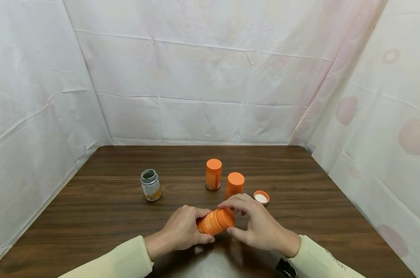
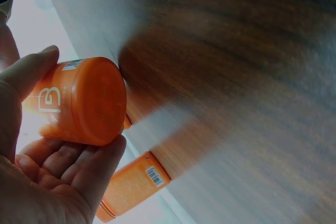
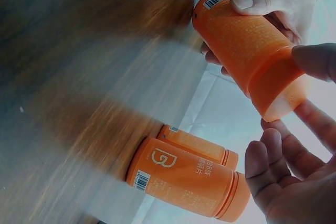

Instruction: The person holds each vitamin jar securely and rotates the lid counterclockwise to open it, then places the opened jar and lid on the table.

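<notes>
My left hand (image 1: pixel 185 228) grips an orange pill bottle (image 1: pixel 210 224) round its body, thumb on one side and fingers on the other. The bottle is tilted above the front of the table, its capped end toward the right. At that end the thumb and fingertips of my right hand (image 1: pixel 260 227) pinch the orange cap (image 3: pixel 278 90). The cap sits on the bottle. Beyond the right hand stands a second capped orange bottle (image 1: pixel 235 183), partly hidden by the fingers. Another capped orange bottle (image 1: pixel 213 175) stands upright farther back.
An uncapped grey bottle (image 1: pixel 151 186) with a white and yellow label stands upright at the left of the brown wooden table (image 1: pixel 102 193). To the right lies a loose orange cap (image 1: pixel 261 197), its white inside facing up. Pale patterned curtains (image 1: pixel 199 77) enclose the table's back and sides.
</notes>
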`<action>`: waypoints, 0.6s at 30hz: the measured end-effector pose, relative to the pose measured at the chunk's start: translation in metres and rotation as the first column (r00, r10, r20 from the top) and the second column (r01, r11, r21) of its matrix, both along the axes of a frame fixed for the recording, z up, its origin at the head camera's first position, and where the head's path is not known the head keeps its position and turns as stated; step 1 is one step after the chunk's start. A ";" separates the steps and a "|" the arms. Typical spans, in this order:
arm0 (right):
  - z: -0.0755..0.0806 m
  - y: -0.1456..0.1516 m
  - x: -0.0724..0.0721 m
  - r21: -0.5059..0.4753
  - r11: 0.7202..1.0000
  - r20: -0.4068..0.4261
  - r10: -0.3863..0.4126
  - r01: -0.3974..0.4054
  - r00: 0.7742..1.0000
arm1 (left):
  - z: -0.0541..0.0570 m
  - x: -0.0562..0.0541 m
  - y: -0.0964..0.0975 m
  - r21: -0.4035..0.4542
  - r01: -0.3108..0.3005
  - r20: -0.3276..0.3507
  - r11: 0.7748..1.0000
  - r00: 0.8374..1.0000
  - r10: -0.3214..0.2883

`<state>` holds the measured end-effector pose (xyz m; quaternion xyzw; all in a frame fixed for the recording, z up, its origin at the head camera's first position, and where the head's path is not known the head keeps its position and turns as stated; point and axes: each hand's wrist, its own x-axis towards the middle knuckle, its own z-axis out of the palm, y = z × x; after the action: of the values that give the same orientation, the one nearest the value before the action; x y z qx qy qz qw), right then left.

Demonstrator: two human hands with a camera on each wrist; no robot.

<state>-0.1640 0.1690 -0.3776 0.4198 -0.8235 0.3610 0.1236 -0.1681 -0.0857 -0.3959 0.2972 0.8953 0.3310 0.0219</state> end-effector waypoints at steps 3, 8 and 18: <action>0.000 0.000 0.000 -0.001 1.000 0.001 0.018 -0.018 1.000 | 0.000 0.000 0.000 0.000 -0.001 0.006 1.000 1.000 0.001; 0.001 -0.001 0.001 -0.012 1.000 0.000 0.026 -0.026 1.000 | 0.000 0.000 -0.001 0.005 0.002 0.008 1.000 1.000 -0.002; 0.002 -0.006 0.003 -0.030 0.990 0.071 -0.133 0.135 0.989 | 0.000 0.000 0.000 0.017 0.004 0.017 1.000 1.000 -0.005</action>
<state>-0.1610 0.1628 -0.3760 0.3485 -0.8472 0.3804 0.1267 -0.1684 -0.0860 -0.3957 0.2965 0.8916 0.3411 0.0279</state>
